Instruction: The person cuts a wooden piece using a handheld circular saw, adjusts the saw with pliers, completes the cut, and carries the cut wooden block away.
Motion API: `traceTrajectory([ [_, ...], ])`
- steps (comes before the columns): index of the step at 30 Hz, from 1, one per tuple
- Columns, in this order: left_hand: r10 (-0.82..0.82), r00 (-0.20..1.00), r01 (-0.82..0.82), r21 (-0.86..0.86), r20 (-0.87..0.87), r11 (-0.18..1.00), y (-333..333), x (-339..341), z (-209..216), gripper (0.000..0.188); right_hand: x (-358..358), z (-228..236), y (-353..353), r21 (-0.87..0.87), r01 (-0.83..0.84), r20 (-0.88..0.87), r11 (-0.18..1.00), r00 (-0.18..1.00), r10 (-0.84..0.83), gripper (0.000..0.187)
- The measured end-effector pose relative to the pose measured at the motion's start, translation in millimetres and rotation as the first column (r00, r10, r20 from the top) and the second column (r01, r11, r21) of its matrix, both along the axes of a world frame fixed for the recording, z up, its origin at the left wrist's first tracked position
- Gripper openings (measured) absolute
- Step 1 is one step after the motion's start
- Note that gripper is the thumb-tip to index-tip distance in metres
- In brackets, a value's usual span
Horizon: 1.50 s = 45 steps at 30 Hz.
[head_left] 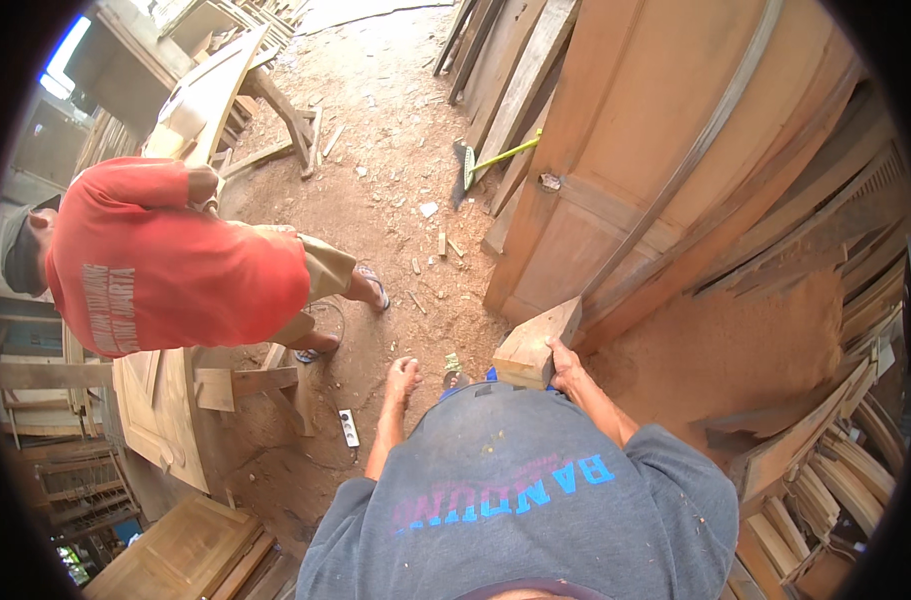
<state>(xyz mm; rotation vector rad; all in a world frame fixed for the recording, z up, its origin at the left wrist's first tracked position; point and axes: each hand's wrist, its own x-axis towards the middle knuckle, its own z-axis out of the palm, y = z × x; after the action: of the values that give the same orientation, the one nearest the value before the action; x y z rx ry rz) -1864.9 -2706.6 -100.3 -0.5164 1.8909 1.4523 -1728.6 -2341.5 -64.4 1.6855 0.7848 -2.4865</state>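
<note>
My right hand (567, 364) grips a thick wooden block (535, 344) in front of my body, with the thumb lying along its top face. The block is light brown with squared sides, and its far end comes close to the foot of a leaning wooden door (590, 180). My left hand (403, 378) hangs apart from the block, above the floor to the left. Its fingers are curled in, and nothing shows in them.
To the left, a person in a red shirt (175, 260) bends over a pale wooden panel (200, 95) on a stand. A power strip (348, 428) lies on the floor among shavings. A green-handled broom (465, 172) leans by boards. Curved wood pieces (825, 490) are stacked at the right.
</note>
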Motion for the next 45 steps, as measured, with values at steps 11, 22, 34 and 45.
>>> traceTrajectory([
  [11,-0.105,0.994,0.106,-0.066,0.015,0.992,36,-52,30,0.054,-81,-17,25,-0.117,-0.158,-0.04,0.98,0.987,0.155,0.045],
  [22,-0.097,0.988,0.087,0.084,0.123,0.993,37,-113,36,0.051,-185,11,-25,-0.187,-0.244,-0.118,0.952,0.967,0.225,0.05],
  [34,-0.104,0.994,0.1,0.108,0.032,0.989,12,-208,51,0.048,-302,20,-32,-0.113,-0.253,-0.173,0.961,0.957,0.232,0.05],
  [45,-0.049,0.998,0.046,0.08,0.041,0.996,11,-245,39,0.045,-388,42,-32,-0.031,-0.224,-0.24,0.974,0.948,0.21,0.05],
])
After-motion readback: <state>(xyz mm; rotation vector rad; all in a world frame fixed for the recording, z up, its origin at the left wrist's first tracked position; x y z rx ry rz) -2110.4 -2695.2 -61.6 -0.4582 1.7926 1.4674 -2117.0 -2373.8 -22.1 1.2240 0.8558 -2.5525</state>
